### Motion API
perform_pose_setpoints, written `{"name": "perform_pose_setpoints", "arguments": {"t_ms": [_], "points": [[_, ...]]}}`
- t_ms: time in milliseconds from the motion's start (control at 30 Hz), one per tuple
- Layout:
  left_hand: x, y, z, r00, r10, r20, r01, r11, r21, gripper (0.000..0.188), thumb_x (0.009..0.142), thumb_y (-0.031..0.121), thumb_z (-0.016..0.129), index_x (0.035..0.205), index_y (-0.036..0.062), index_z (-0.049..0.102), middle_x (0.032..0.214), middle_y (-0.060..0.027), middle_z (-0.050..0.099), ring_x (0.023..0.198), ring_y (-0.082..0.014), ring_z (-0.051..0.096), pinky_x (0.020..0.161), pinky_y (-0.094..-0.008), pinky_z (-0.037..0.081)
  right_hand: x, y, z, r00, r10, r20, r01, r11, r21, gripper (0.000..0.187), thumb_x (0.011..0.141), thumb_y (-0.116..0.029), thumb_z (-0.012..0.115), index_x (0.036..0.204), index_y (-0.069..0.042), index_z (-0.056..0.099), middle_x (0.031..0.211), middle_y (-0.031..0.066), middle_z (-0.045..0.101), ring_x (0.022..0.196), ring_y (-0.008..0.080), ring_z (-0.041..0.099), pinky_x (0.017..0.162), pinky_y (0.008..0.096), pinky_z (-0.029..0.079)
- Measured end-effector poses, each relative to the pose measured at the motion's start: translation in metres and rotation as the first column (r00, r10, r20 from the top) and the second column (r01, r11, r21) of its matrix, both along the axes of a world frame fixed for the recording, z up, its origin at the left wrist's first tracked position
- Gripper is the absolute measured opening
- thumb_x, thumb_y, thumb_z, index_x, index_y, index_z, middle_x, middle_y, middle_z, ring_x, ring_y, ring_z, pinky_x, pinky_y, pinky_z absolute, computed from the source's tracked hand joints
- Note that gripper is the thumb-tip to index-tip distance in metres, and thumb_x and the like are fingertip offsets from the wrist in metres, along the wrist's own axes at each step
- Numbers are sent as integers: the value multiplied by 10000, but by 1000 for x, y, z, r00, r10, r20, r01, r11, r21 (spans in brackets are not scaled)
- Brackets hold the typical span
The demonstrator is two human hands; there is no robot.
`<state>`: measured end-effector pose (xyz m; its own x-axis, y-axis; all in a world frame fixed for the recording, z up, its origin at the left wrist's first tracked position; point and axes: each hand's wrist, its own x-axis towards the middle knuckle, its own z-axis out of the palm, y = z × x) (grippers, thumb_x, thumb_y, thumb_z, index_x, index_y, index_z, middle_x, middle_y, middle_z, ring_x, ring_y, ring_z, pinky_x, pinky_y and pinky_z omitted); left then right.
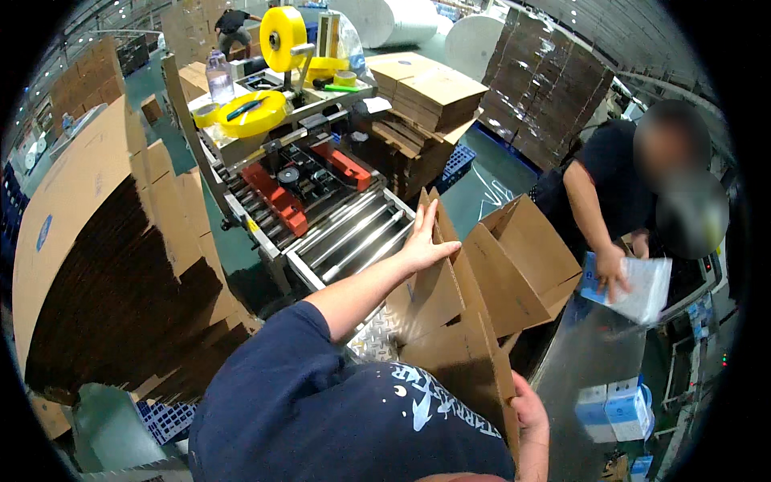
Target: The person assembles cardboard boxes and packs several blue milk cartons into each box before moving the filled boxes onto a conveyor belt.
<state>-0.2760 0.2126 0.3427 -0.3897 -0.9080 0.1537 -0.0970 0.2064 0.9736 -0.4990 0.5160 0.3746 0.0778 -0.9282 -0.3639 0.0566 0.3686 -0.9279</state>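
Observation:
An open brown cardboard box (458,353) stands tilted in front of my body, its flaps raised. My left hand (427,241) is at its far left flap, fingers stretched along the cardboard and thumb over the edge. Low on the near right side, my right hand (530,408) grips the box's edge; some of its fingers are hidden. Beyond this box is a second open carton (522,269). Across from me, a co-worker's hand (613,273) rests on a white-and-blue wrapped pack (630,287), slightly blurred.
On the left, a roller conveyor (345,241) leads to a taping machine (293,185) with yellow tape rolls (283,38). Flat cardboard stacks (80,185) stand far left, and more cartons (430,84) behind the machine. Blue-and-white packs (614,411) lie by the metal table (590,361) at right.

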Motion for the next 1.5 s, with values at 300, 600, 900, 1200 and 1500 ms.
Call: {"name": "perform_pose_setpoints", "arguments": {"t_ms": [300, 600, 900, 1200, 1500], "points": [[74, -47, 86, 720, -501, 480, 646, 736, -201, 792, 613, 42, 539, 1359, 56, 273, 1396, -338, 111, 1343, -370, 83, 1088, -387, 117, -49, -75, 56, 566, -571, -594, 417, 821, -391, 145, 761, -25, 520, 847, 30, 622, 689, 2, 574, 568, 74, 489, 524, 224, 403], [53, -50, -2, -220, -751, 623, 900, 90, 426, 901, 734, 632, 548, 1328, -4, 318, 1369, -204, 325, 1264, -335, 313, 1016, -405, 297, 75, -135, -53, -9, 198, -980, -380, 906, 187, 615, 733, -435, 616, 1271, -199, 433, 1334, 210, 356, 1294, 355, 234, 1063, 486, 151], [39, -50, 30, 22, -210, 977, 805, 583, 108, 857, 623, 560, 682, 1307, 137, 386, 1355, -153, 330, 1246, -301, 332, 922, -562, 289, -13, -205, 45, 408, -525, -747, -144, 771, -620, 407, 784, -119, 604, 1156, 14, 507, 1105, 167, 561, 1018, 268, 546, 876, 363, 424], [133, -22, -84, 842, -526, 124, 519, 851, 84, 582, 842, 376, 562, 1292, 51, 389, 1262, -166, 471, 1174, -256, 444, 947, -348, 373, 43, -135, -48, -100, -91, -991, -253, 966, -63, 582, 771, -311, 593, 1235, -4, 423, 1287, 227, 400, 1197, 360, 378, 1008, 417, 300], [77, 43, -293, 888, -446, 112, 120, 460, 880, 482, 841, 453, 521, 1083, 42, 589, 864, -94, 639, 708, -140, 611, 549, -308, 466, -144, -2, -107, 651, -718, -248, 757, 637, 143, 597, 911, -474, 346, 1340, -60, 310, 1332, 121, 387, 1155, 288, 444, 943, 416, 382]]}}
